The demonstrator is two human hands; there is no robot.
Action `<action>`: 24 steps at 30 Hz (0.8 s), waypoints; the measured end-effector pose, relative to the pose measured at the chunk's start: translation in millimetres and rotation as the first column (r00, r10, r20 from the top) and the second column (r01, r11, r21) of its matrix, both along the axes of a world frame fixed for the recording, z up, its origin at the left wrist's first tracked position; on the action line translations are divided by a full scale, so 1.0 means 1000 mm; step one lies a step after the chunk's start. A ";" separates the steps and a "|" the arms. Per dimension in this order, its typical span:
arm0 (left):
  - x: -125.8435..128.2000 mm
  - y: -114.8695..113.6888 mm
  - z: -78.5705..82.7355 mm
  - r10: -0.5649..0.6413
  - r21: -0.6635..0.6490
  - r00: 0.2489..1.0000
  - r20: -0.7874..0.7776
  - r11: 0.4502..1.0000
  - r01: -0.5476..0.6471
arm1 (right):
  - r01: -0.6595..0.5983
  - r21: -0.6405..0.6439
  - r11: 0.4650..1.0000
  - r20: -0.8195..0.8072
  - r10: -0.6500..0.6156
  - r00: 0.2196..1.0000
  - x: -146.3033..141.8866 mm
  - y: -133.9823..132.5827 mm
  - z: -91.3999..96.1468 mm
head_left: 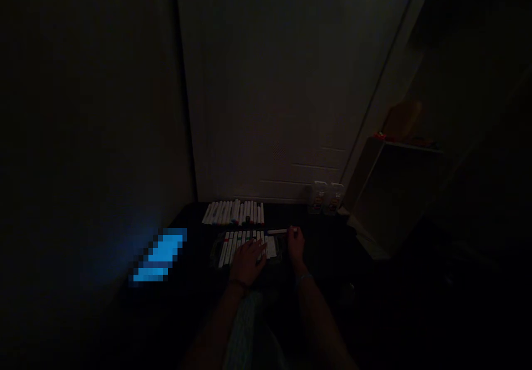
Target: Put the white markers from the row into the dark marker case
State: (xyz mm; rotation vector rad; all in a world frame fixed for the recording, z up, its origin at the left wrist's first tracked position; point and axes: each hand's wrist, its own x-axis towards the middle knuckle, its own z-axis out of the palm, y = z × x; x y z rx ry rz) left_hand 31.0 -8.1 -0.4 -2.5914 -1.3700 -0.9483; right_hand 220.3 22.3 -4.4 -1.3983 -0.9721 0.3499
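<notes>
The scene is very dark. My left hand (248, 260) lies with fingers spread over a near row of white markers (239, 243) on a dark surface. My right hand (296, 243) is closed on a single white marker (281, 230), held level just right of that row. A second row of white markers (235, 212) lies farther back, near the wall.
A glowing blue screen (160, 256) lies at the left on the dark surface. Two small clear containers (326, 198) stand at the back right by the door. A dark cabinet (394, 193) with items on top is at the right.
</notes>
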 end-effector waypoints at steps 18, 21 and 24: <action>-0.001 -0.006 0.002 0.002 -0.011 1.000 0.000 1.000 -0.002 | 0.040 0.035 0.999 -0.038 -0.038 0.999 0.006 0.004 -0.009; 0.000 -0.004 0.001 -0.005 -0.015 1.000 0.005 1.000 0.005 | 0.044 0.042 0.998 -0.061 -0.041 0.997 0.005 0.002 -0.005; 0.000 -0.003 0.001 -0.002 -0.022 1.000 0.013 1.000 0.002 | 0.046 0.027 0.999 -0.052 -0.044 0.998 0.005 0.000 -0.002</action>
